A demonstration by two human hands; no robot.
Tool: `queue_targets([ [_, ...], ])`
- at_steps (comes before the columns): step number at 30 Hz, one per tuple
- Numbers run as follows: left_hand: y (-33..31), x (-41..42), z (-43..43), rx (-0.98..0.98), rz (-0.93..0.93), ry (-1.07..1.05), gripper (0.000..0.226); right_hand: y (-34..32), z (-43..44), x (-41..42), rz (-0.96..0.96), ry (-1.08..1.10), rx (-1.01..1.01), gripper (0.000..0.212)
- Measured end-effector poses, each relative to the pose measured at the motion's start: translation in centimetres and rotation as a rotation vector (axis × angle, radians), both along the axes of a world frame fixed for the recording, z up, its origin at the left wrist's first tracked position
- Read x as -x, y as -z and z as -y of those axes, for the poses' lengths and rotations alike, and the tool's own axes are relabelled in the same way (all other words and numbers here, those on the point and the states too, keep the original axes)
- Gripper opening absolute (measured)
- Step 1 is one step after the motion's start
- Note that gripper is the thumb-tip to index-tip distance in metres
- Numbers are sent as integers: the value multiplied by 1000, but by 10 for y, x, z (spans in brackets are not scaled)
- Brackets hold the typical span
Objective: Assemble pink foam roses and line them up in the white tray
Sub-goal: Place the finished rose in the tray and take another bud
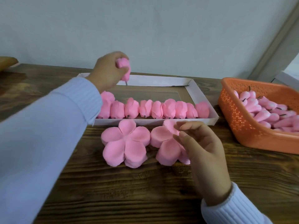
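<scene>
Plain pale grey-blue wall (145, 29) behind, softly and evenly lit. Dark brown wood-grain table (129, 191) pushed up against it, faint sheen along the grain. At far right, a grey frame strip (275, 46) slanting up the wall

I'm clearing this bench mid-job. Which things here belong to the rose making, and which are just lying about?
Belongs: white tray; row of roses in it; rose held by left hand; left petal stack; right petal stack; orange basket of buds.
Lying about: tan object at the far-left edge, cut off, unidentifiable.
</scene>
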State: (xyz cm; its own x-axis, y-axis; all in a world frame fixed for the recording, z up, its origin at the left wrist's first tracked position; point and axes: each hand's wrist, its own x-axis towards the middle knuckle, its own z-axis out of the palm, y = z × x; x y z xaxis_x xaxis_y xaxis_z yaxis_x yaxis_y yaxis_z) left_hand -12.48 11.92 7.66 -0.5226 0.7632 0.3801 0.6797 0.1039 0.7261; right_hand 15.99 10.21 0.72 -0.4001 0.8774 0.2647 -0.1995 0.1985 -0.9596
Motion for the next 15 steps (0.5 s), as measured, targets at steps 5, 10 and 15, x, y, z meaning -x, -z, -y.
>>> queue_targets([
  [5,30,9,7,417,-251,40,51,-3,1,0,41,-44,-26,17],
  [10,41,11,-2,490,-296,33,24,-5,2,0,62,-82,-23,18],
  [15,44,23,-11,634,-442,1,18,-6,2,0,62,-93,-10,16],
])
